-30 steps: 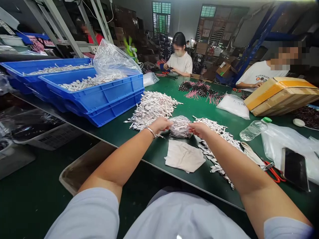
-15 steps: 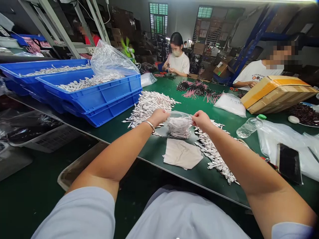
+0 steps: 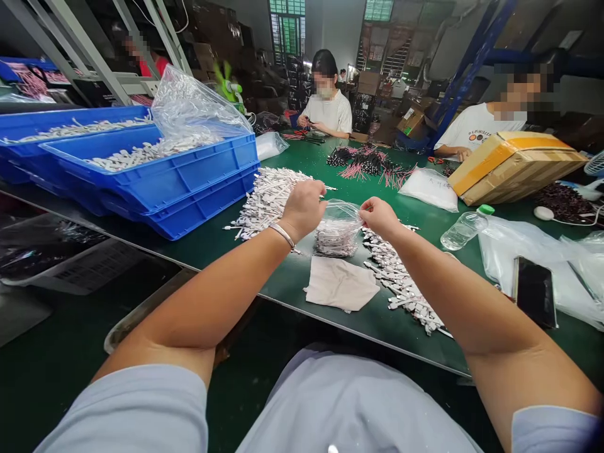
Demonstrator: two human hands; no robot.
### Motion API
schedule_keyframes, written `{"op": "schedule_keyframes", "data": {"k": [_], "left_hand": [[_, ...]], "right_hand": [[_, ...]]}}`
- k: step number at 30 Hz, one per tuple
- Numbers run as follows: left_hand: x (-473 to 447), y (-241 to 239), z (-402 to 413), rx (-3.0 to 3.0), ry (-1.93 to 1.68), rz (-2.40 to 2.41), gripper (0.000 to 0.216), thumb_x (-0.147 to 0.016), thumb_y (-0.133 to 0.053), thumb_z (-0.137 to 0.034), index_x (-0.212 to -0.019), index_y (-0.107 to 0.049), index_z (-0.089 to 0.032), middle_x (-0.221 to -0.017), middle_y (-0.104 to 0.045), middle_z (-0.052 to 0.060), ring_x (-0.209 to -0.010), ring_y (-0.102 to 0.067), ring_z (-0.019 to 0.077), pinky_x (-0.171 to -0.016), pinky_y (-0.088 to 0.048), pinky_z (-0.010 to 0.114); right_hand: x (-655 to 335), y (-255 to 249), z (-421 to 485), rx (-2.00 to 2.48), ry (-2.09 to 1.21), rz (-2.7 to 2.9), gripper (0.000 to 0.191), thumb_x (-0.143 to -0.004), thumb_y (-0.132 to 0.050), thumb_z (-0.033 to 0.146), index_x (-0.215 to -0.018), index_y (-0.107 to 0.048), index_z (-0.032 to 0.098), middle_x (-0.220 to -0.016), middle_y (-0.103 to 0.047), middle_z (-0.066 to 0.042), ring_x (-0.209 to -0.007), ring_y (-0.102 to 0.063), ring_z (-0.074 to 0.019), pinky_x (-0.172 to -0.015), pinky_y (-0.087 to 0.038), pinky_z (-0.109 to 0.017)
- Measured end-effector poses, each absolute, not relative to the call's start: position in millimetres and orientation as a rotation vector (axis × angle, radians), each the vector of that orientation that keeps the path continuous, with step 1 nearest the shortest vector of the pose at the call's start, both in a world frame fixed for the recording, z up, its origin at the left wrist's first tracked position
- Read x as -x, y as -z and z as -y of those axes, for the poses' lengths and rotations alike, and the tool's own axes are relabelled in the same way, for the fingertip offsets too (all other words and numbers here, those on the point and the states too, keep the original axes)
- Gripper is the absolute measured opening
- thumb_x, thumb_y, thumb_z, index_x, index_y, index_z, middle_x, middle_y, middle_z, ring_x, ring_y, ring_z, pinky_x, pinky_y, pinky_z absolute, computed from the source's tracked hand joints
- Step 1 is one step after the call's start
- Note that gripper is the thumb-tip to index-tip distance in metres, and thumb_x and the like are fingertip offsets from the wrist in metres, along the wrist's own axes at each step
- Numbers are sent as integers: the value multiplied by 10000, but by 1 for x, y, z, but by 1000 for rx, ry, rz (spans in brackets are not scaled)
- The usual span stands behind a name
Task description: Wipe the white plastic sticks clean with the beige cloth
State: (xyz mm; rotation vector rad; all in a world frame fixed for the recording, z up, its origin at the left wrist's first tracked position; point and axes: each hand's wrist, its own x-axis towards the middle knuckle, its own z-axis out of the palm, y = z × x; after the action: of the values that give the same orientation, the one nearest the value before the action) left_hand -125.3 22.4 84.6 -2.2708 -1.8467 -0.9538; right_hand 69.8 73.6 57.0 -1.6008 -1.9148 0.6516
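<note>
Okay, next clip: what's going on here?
A person's right hand pinches the top edge of a clear bag of white pieces. The left hand is at the bag's other side; its grip is hidden. The bag is beyond a pale cloth, between two piles on a green table.

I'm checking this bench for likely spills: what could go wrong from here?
The right hand pinches the upper part of the clear bag; if that grip slipped, the bag might tip and spill.

The right forearm reaches across beside the right-hand pile of white pieces, whose near end lies close to the table edge; a careless sweep could push some off.
</note>
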Motion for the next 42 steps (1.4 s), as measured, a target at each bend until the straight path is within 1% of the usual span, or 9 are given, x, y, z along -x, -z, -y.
{"op": "schedule_keyframes", "data": {"k": [4, 7, 11, 14, 17, 20, 24, 32, 42], "left_hand": [[108, -86, -26, 2760, 449, 1579, 238, -715, -672, -327, -902, -651, -181, -913, -658, 77, -918, -590, 248, -813, -423, 307], [102, -78, -30, 2709, 100, 1729, 166, -620, -726, -207, -772, -664, -186, -763, -660, 74, -839, -617, 273, -754, -421, 308], [101, -71, -31, 2635, 109, 1760, 128, -668, -593, -69, -600, -605, -177, -653, -626, 69, -821, -620, 259, -764, -400, 312], [100, -71, -29, 2643, 131, 1732, 162, -673, -568, -46, -572, -577, -172, -631, -611, 67, -828, -614, 252, -773, -387, 316], [98, -72, -23, 2661, 160, 1697, 148, -694, -560, -53, -605, -596, -165, -659, -625, 94, -846, -609, 264, -780, -375, 329], [96, -71, -16, 2668, 134, 1668, 84, -716, -567, -101, -695, -631, -151, -727, -646, 124, -863, -611, 284, -801, -368, 353], [97, -67, -9, 2653, 39, 1597, 72, -688, -608, -138, -750, -644, -138, -729, -651, 124, -834, -614, 296, -836, -345, 399], [105, -80, -16, 2556, 85, 1486, 148, -705, -519, -52, -653, -638, -122, -687, -632, 122, -818, -595, 259, -807, -328, 402], [104, -128, -19, 2455, 91, 1410, 193, -687, -444, 17, -618, -591, -88, -618, -533, 74, -818, -578, 241, -802, -337, 406]], "right_hand": [[-70, -56, -75, 1605, -623, 1945, 56, -906, -590, 105, -930, -551, 135, -682, -572, 13, -585, -566, -128, -549, -416, -185], [-72, -59, -72, 1629, -568, 1999, 86, -900, -577, 83, -966, -571, 137, -744, -581, -11, -660, -580, -154, -617, -442, -203], [-68, -68, -70, 1651, -484, 2104, 270, -779, -639, -10, -1000, -606, 141, -986, -572, -82, -922, -556, -231, -786, -446, -245], [-53, -74, -76, 1652, -501, 2167, 417, -775, -673, 35, -1160, -563, 148, -1086, -551, -96, -931, -556, -223, -773, -455, -233], [-35, -73, -85, 1661, -556, 2256, 323, -807, -689, 104, -1115, -596, 127, -942, -605, -70, -793, -582, -186, -692, -459, -208], [-23, -68, -91, 1680, -566, 2363, 127, -743, -761, 112, -823, -663, 128, -705, -597, -30, -710, -574, -186, -668, -455, -211], [-19, -62, -92, 1674, -543, 2441, 160, -704, -790, 111, -650, -646, 152, -577, -548, 0, -651, -556, -175, -645, -448, -207], [-21, -67, -95, 1663, -368, 2323, 141, -898, -626, 208, -795, -670, 124, -618, -523, -14, -655, -539, -171, -639, -415, -210], [-19, -97, -106, 1507, -243, 2147, 189, -930, -554, 162, -779, -628, 74, -635, -447, 14, -663, -500, -142, -698, -388, -215]]}}
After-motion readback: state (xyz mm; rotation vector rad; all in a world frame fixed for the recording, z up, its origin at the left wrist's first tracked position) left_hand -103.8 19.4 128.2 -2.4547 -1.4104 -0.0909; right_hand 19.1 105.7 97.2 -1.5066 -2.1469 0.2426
